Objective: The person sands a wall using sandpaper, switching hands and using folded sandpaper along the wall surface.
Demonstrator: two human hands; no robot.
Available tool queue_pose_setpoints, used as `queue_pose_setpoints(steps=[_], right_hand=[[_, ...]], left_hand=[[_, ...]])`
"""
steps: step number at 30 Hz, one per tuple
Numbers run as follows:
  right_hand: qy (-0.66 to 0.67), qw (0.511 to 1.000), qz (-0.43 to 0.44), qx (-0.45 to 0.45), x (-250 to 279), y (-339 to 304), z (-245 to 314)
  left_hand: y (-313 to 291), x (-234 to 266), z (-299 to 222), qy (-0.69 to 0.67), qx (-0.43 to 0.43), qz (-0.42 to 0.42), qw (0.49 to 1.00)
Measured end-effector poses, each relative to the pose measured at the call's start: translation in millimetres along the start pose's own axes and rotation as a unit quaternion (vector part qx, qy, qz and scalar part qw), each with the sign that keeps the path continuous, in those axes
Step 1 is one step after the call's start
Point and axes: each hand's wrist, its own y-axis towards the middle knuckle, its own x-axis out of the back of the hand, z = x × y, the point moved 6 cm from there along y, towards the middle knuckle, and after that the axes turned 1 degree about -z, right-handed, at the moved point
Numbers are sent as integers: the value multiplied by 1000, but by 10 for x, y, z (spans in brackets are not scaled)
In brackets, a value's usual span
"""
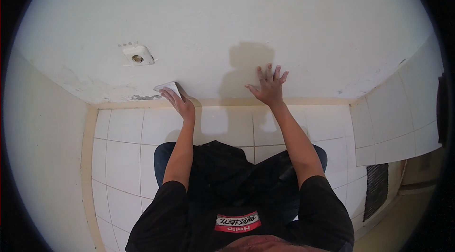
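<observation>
Across the upper part of the view stands a broad off-white painted wall (303, 19), meeting a floor of square white glossy tiles (125, 124) with thin dark grout lines. At the right side rises a smaller surface of large white tiles (417, 95), and a narrow cream skirting strip (303, 101) runs along the foot of the painted wall. The right hand (270, 88) lies against that wall, its grip wide open with fingers spread, holding nothing. Lower and to its left, the left hand (177, 101) has its fingers nearly straight and close together over a thin, flat, whitish sheet (168, 86), keeping hold of it against the wall just above the skirting; where the thumb sits I cannot tell. A white plastic socket (137, 57) is set above and to the left of the sheet, and a narrow grey flaking patch (144, 97) lies just beside it. The sheet looks light, fairly flexible and hard to break, best taken flat across its broad face, fingers spread for even pressure.
</observation>
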Motion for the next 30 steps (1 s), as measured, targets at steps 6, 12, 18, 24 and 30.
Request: queue_pose_setpoints(steps=[6,12,18,24,30], right_hand=[[6,1000,5,-1,3,-9,24],[-5,1000,15,-2,-19,-23,13],[-4,1000,22,-4,-44,-34,-7],[4,1000,19,-1,-40,-48,-4],[6,1000,3,5,-16,-26,-12]], left_hand=[[-7,-132,-135,-27,-50,0,998],[-273,-463,-621,52,-174,136,974],[-679,-791,-817,119,-294,277,907],[-665,-775,-751,102,-328,269,900],[-530,-633,-703,131,-343,226,902]])
